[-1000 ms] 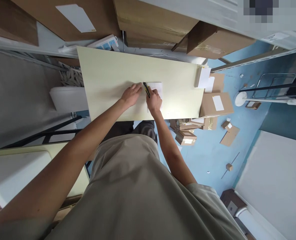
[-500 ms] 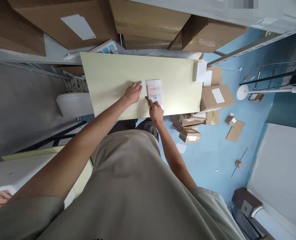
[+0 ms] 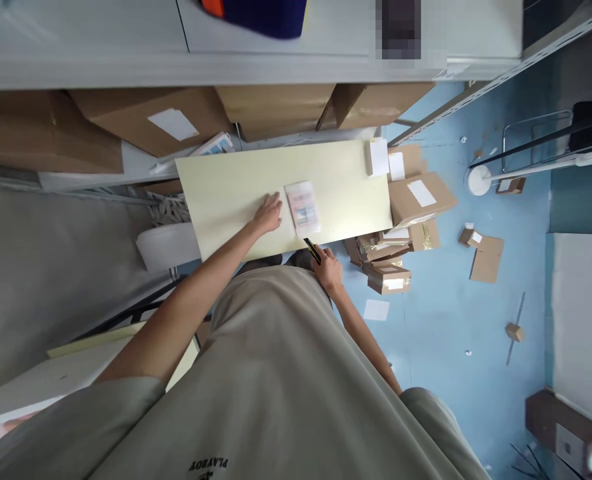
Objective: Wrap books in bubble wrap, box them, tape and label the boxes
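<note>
On the pale yellow tabletop (image 3: 226, 193) lies a flat packet (image 3: 303, 208) with pink and blue print, seemingly in clear wrap. My left hand (image 3: 268, 213) rests flat on the table just left of the packet, fingers stretched out and apart from it. Closed around a black and yellow box cutter (image 3: 313, 251) is my right hand (image 3: 329, 268), at the table's front edge, below the packet's lower right corner. The cutter's tip points up and left, close to the packet's near end. Whether its blade is out I cannot tell.
A small white box (image 3: 377, 157) stands at the table's far right corner. Large cartons (image 3: 276, 110) line a shelf behind the table. Opened cardboard boxes (image 3: 421, 197) pile up to the right, over the blue floor (image 3: 436, 320). A white bin (image 3: 169, 245) is at the left.
My right hand has drawn back with the box cutter, off the packet and toward my body. My left hand stays flat on the table. The camera view has tilted upward.
</note>
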Demonstrator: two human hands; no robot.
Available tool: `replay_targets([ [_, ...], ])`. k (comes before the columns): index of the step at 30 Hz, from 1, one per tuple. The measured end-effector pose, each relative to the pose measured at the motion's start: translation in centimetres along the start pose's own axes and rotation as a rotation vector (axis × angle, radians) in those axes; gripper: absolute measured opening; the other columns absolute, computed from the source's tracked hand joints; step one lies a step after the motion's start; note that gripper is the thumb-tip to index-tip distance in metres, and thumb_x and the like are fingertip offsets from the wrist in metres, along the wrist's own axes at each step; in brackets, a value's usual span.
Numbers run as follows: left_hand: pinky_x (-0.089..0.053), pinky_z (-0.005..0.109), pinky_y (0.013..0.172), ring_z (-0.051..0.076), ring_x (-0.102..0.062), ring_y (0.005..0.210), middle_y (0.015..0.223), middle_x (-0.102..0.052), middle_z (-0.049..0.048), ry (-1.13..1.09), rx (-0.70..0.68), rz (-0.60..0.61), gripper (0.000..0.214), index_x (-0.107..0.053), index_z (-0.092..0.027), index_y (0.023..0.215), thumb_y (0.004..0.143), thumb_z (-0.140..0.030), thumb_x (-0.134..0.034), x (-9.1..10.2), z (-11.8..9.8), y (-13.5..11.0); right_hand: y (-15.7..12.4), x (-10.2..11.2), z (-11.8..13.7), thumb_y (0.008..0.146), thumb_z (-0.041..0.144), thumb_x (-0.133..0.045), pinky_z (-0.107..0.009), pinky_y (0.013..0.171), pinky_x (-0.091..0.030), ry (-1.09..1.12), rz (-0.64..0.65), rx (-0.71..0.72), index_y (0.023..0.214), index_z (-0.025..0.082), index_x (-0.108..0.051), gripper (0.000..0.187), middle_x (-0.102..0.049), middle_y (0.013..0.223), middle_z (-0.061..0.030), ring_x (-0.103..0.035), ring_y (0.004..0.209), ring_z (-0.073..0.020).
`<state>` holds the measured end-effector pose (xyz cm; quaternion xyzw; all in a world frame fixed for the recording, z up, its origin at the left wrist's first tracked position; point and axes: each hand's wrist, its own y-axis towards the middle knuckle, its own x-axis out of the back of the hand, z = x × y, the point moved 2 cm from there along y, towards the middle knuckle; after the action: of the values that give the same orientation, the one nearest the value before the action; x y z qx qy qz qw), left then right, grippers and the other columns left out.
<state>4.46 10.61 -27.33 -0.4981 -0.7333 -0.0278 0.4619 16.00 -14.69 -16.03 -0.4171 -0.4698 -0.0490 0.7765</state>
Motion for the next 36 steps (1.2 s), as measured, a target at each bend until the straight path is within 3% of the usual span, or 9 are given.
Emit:
replay_targets([
  [4,-0.032,0.048,0.135,0.036,-0.041,0.162,0.168,-0.049,0.0230,-0.198,0.035,0.013,0.057,-0.063,-0.008,0.148,0.092,-0.016,-0.064,1.1,-3.5,-1.9,2.1,4.5,0.2,0.101,0.030,-0.060,-0.036,0.096,-0.060,0.213,-0.173,0.042,0.157,0.026,-0.061,0.056,-0.073,0.134,-0.0107,-0.075,0.114,-0.0297],
  [8,-0.058,0.044,0.112,0.033,-0.075,0.127,0.137,-0.077,0.0155,-0.186,0.009,-0.007,0.040,-0.075,-0.017,0.135,0.098,-0.020,-0.058,3.9,-6.6,-3.0,6.5,12.5,2.6,0.095,0.026,-0.061,-0.040,0.100,-0.061,0.365,-0.402,0.241,0.153,0.021,-0.063,0.058,-0.070,0.135,-0.0135,-0.074,0.115,-0.0304],
  [13,-0.060,0.038,0.109,0.027,-0.076,0.125,0.141,-0.076,0.0108,-0.415,-0.077,-0.239,0.039,-0.075,-0.021,0.135,0.102,-0.028,-0.056,10.8,-10.3,-3.4,12.3,25.9,8.4,0.093,0.023,-0.061,-0.044,0.100,-0.061,0.412,-0.727,0.486,0.152,0.020,-0.056,0.059,-0.060,0.141,-0.0171,-0.069,0.122,-0.0332],
  [17,-0.058,0.041,0.114,0.026,-0.074,0.127,0.143,-0.075,0.0094,-0.558,-0.171,-0.448,0.038,-0.075,-0.024,0.135,0.104,-0.038,-0.057,17.1,-14.9,-4.0,16.8,34.3,13.7,0.097,0.024,-0.059,-0.050,0.097,-0.061,0.353,-0.800,0.545,0.145,0.018,-0.053,0.049,-0.057,0.142,-0.0204,-0.069,0.117,-0.0355],
  [23,-0.056,0.039,0.116,0.024,-0.074,0.128,0.142,-0.075,0.0103,-0.600,-0.225,-0.634,0.042,-0.072,-0.022,0.139,0.106,-0.042,-0.058,22.0,-20.4,-3.3,22.8,38.5,18.4,0.097,0.016,-0.056,-0.048,0.093,-0.061,0.153,-0.717,0.524,0.134,0.017,-0.061,0.037,-0.065,0.134,-0.0190,-0.072,0.107,-0.0334],
  [27,-0.058,0.039,0.113,0.024,-0.074,0.126,0.142,-0.075,0.0109,-0.582,-0.135,-0.672,0.040,-0.072,-0.021,0.139,0.104,-0.037,-0.058,19.8,-19.0,-1.5,25.2,38.6,18.9,0.101,0.014,-0.049,-0.053,0.107,-0.054,0.130,-0.739,0.587,0.124,0.014,-0.066,0.029,-0.070,0.126,-0.0215,-0.064,0.124,-0.0360],
  [31,-0.061,0.037,0.106,0.024,-0.077,0.117,0.135,-0.078,0.0109,-0.534,0.187,-0.569,0.035,-0.074,-0.020,0.131,0.101,-0.026,-0.057,12.6,-13.9,0.3,24.0,36.8,17.8,0.111,0.025,-0.038,-0.061,0.117,-0.046,0.222,-0.826,0.761,0.131,0.015,-0.064,0.034,-0.062,0.142,-0.0215,-0.056,0.137,-0.0359],
  [33,-0.062,0.036,0.102,0.024,-0.079,0.112,0.128,-0.080,0.0106,-0.453,0.405,-0.469,0.033,-0.075,-0.020,0.127,0.099,-0.021,-0.058,7.7,-11.3,0.5,22.7,33.7,16.3,0.114,0.034,-0.034,-0.058,0.118,-0.046,0.267,-0.804,0.862,0.135,0.018,-0.063,0.039,-0.060,0.143,-0.0180,-0.056,0.139,-0.0338],
  [36,-0.060,0.038,0.103,0.026,-0.078,0.107,0.127,-0.077,0.0141,-0.430,0.592,-0.391,0.039,-0.073,-0.016,0.131,0.094,-0.016,-0.063,0.9,-8.8,-0.1,21.8,25.8,12.1,0.115,0.040,-0.038,-0.051,0.112,-0.054,0.295,-0.561,0.880,0.135,0.020,-0.064,0.039,-0.066,0.133,-0.0146,-0.065,0.127,-0.0299],
])
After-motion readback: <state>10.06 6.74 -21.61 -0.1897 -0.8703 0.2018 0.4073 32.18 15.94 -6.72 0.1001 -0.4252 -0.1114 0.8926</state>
